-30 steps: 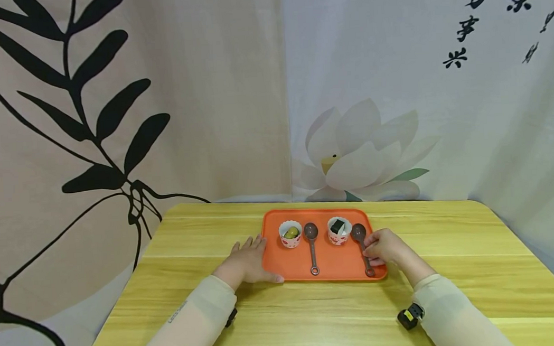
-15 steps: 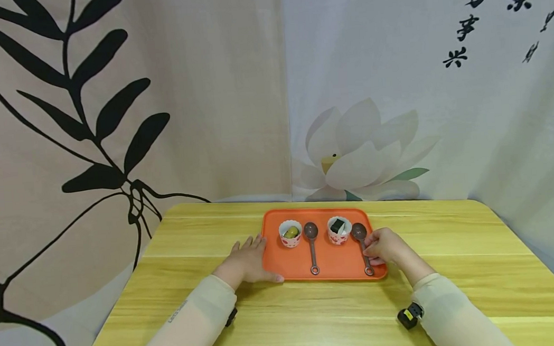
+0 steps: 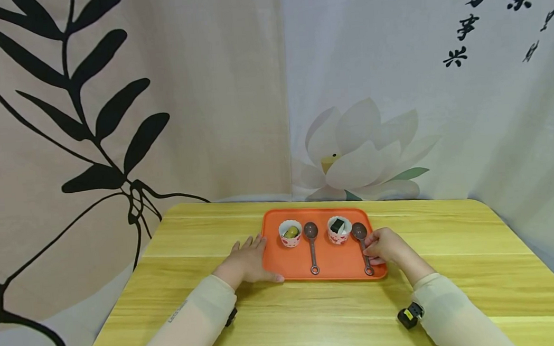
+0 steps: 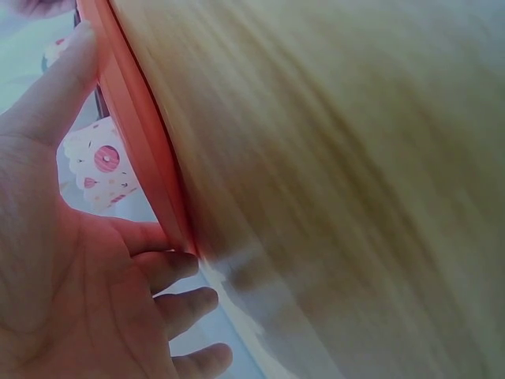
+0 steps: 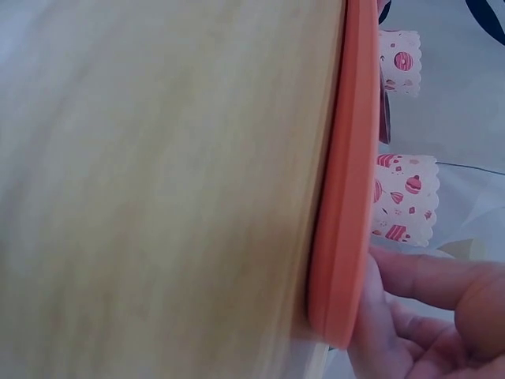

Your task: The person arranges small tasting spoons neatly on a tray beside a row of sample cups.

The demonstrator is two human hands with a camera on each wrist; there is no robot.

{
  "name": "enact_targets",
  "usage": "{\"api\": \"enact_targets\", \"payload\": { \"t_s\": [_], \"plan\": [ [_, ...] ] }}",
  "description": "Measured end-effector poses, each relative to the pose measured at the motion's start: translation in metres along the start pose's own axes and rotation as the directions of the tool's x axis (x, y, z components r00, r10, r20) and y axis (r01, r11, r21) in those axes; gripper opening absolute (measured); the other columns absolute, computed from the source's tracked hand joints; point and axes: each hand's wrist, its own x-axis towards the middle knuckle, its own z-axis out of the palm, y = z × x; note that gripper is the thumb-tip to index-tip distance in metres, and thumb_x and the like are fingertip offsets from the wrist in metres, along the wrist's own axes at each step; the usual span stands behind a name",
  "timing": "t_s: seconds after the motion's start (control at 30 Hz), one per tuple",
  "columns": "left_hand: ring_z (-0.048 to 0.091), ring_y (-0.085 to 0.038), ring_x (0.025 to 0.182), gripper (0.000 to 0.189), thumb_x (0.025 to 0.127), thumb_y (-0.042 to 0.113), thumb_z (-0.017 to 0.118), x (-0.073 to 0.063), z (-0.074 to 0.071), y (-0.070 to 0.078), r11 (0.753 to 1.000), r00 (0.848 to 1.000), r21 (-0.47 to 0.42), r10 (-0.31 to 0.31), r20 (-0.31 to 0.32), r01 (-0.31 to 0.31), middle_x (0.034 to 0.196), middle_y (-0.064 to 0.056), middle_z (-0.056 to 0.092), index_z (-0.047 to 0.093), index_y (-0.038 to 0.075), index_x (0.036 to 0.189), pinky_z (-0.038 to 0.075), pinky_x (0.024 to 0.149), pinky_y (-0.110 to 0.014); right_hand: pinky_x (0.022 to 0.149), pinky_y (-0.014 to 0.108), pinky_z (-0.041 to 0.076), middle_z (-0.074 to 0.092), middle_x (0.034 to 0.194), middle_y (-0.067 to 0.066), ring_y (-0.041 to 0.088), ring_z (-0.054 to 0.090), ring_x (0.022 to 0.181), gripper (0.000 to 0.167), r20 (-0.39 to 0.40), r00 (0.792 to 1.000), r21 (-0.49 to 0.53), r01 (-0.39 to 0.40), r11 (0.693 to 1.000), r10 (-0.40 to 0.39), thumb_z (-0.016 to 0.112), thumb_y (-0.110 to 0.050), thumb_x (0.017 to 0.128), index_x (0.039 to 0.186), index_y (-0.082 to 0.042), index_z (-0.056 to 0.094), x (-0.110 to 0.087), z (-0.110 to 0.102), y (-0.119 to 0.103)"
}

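An orange tray (image 3: 282,262) rests on the table, carrying two paper cups and two brown spoons. My right hand (image 3: 384,246) pinches the handle of the right spoon (image 3: 359,232), whose bowl points away from me; in the right wrist view the tray's rim hides that grip. My left hand (image 3: 251,262) lies at the tray's left edge, fingers spread along the side and thumb at the near corner. The left cup (image 3: 291,242) holds something yellow-green; the right cup (image 3: 339,238) holds a black and white piece. Between the cups lies the left spoon (image 3: 312,245).
The wooden table (image 3: 315,324) spreads out around the tray on every side. Behind it hangs a pale curtain (image 3: 234,91) printed with dark leaves, a lotus and writing. A small black device (image 3: 410,315) is strapped at my right wrist.
The right spoon's handle end has shifted very slightly away from me with my right hand on it. The left hand, tray, cups and other spoon look the same.
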Motion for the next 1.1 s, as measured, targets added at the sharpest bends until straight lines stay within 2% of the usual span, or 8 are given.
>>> {"api": "enact_targets", "payload": {
  "t_s": [0.57, 0.87, 1.1],
  "plan": [
    [0.015, -0.039, 0.151, 0.121, 0.074, 0.075, 0.071, 0.000, 0.000, 0.001, 1.000, 1.000, -0.009, 0.004, 0.003, -0.004, 0.165, -0.015, 0.020, 0.023, 0.003, 0.159, 0.010, 0.119, -0.060, 0.062, 0.034, 0.060, 0.064, 0.082, 0.016, 0.019, 0.066, 0.066, 0.015, -0.014, 1.000, -0.021, -0.017, 1.000, 0.016, 0.064, 0.011, 0.090, 0.103, 0.013, 0.059, -0.001, -0.003, 0.002],
    [0.015, -0.038, 0.151, 0.122, 0.074, 0.076, 0.069, 0.001, 0.000, 0.001, 1.000, 1.000, 0.013, 0.011, 0.010, -0.011, 0.165, -0.016, 0.020, 0.022, 0.002, 0.159, 0.012, 0.119, -0.059, 0.063, 0.035, 0.060, 0.067, 0.083, 0.016, 0.020, 0.066, 0.068, 0.016, -0.009, 1.000, -0.040, 0.009, 0.999, -0.009, 0.064, 0.010, 0.090, 0.105, 0.014, 0.060, -0.008, -0.006, -0.002],
    [0.015, -0.039, 0.151, 0.121, 0.074, 0.074, 0.071, 0.000, -0.002, 0.000, 1.000, 1.000, -0.007, 0.016, 0.008, -0.016, 0.164, -0.017, 0.020, 0.023, 0.002, 0.158, 0.011, 0.119, -0.060, 0.064, 0.037, 0.061, 0.070, 0.085, 0.015, 0.022, 0.067, 0.070, 0.017, -0.001, 1.000, -0.050, 0.009, 0.999, -0.009, 0.063, 0.008, 0.093, 0.108, 0.013, 0.059, -0.011, -0.010, -0.002]
  ]
}}
